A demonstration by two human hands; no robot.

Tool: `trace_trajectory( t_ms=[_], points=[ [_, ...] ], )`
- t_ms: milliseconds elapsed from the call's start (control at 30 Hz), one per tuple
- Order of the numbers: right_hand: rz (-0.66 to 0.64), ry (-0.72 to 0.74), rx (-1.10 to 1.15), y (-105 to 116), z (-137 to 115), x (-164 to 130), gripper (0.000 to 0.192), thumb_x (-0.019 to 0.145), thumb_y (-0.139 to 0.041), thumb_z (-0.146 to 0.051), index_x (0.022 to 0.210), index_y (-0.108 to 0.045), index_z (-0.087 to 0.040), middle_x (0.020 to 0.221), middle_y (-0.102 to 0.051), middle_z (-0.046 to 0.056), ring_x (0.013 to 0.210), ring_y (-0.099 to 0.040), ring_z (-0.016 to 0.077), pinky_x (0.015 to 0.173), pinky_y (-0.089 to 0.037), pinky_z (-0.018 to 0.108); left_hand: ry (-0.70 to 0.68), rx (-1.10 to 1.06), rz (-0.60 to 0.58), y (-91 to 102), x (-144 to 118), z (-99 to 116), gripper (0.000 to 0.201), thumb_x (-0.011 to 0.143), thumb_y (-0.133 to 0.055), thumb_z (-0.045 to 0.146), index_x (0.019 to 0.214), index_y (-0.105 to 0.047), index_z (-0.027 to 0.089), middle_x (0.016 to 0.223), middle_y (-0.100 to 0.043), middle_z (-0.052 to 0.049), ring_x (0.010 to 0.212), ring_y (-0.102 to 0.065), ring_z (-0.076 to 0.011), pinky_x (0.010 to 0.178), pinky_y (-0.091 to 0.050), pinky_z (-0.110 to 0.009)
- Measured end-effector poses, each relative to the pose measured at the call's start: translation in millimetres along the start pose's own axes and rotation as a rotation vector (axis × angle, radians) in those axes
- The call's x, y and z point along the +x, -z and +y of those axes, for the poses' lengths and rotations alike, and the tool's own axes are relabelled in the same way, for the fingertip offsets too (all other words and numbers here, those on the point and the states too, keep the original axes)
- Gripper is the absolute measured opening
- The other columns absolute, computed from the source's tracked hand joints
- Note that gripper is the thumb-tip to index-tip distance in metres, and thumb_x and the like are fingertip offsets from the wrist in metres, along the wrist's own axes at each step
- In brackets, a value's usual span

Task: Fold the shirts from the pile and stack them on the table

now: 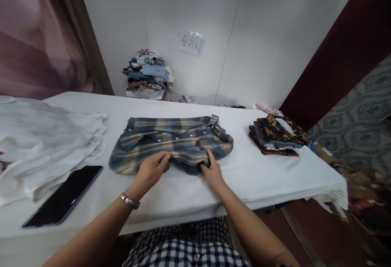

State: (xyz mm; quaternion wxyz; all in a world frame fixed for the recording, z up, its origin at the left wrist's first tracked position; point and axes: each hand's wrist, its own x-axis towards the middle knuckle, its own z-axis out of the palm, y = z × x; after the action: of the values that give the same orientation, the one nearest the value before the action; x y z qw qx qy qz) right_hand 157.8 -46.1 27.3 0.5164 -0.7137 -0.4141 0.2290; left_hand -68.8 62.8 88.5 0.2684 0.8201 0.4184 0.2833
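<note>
A blue, tan and grey plaid shirt (165,138) lies sideways on the white-covered table (238,181), its collar toward the right and its row of white buttons facing up. One long edge at the back is folded over straight. My left hand (152,172) pinches the near edge of the shirt around its middle. Farther right, my right hand (213,173) grips the same edge, thumb on top. Between the two hands the cloth is lifted and bunched a little, with a dark fold beneath it.
White crumpled cloth (49,136) covers the table's left side, beside a black tablet (65,195). Folded dark patterned clothes (275,134) are stacked at the right. Behind the table rises a tall clothes pile (149,73) near the wall, which bears a handwritten paper sign (191,43).
</note>
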Motion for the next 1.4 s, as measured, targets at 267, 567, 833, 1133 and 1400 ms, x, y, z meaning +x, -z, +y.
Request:
trace_trajectory(
  t_ms=[267, 567, 833, 1133, 1400],
  points=[
    [0.101, -0.046, 0.743, 59, -30, 19, 0.058, 0.065, -0.07, -0.025, 0.122, -0.057, -0.029, 0.074, -0.061, -0.006, 0.06, -0.056, 0.0117, 0.054, -0.051, 0.025, -0.098, 0.037, -0.026, 1.3, -6, -3, 0.041, 0.092, -0.038, 0.048, 0.096, -0.071, 0.023, 0.09, -0.074, -0.002, 0.084, -0.065, -0.0189, 0.076, -0.047, -0.026],
    [-0.341, -0.104, 0.257, 110, -41, 20, 0.047, 0.066, -0.074, -0.033, 0.111, -0.065, -0.021, 0.069, -0.064, -0.003, 0.058, -0.056, 0.0127, 0.056, -0.044, 0.025, -0.09, 0.14, -0.014, 3.8, -5, -3, 0.041, 0.093, -0.034, 0.045, 0.096, -0.07, 0.025, 0.093, -0.075, -0.001, 0.086, -0.067, -0.0191, 0.074, -0.047, -0.026],
    [-0.341, 0.035, -1.244, 147, -50, 58, 0.028, 0.075, -0.056, -0.011, 0.095, -0.073, -0.02, 0.101, -0.071, 0.012, 0.093, -0.064, 0.0255, 0.072, -0.043, 0.03, -0.041, 0.319, -0.003, -1.5, -4, -1, 0.041, 0.093, -0.029, 0.042, 0.091, -0.066, 0.023, 0.091, -0.073, -0.005, 0.085, -0.066, -0.0209, 0.074, -0.045, -0.028],
    [-0.278, -0.026, -0.083, 150, -18, 111, 0.035, 0.068, -0.076, -0.034, 0.099, -0.073, -0.019, 0.091, -0.073, 0.005, 0.08, -0.065, 0.0194, 0.073, -0.051, 0.032, 0.162, 0.463, -0.091, -0.8, 2, -35, 0.036, 0.092, -0.033, 0.038, 0.08, -0.062, 0.022, 0.07, -0.07, -0.007, 0.063, -0.065, -0.021, 0.052, -0.033, -0.027],
    [0.155, -0.441, -0.136, 124, 19, 203, 0.027, 0.081, -0.064, -0.037, 0.085, -0.064, -0.01, 0.072, -0.065, 0.01, 0.057, -0.059, 0.0155, 0.053, -0.048, 0.028, 0.248, 0.358, -0.155, 0.8, -8, -47, 0.044, 0.087, -0.041, 0.055, 0.104, -0.068, 0.025, 0.079, -0.075, -0.005, 0.074, -0.071, -0.0257, 0.06, -0.046, -0.029]
  ],
)
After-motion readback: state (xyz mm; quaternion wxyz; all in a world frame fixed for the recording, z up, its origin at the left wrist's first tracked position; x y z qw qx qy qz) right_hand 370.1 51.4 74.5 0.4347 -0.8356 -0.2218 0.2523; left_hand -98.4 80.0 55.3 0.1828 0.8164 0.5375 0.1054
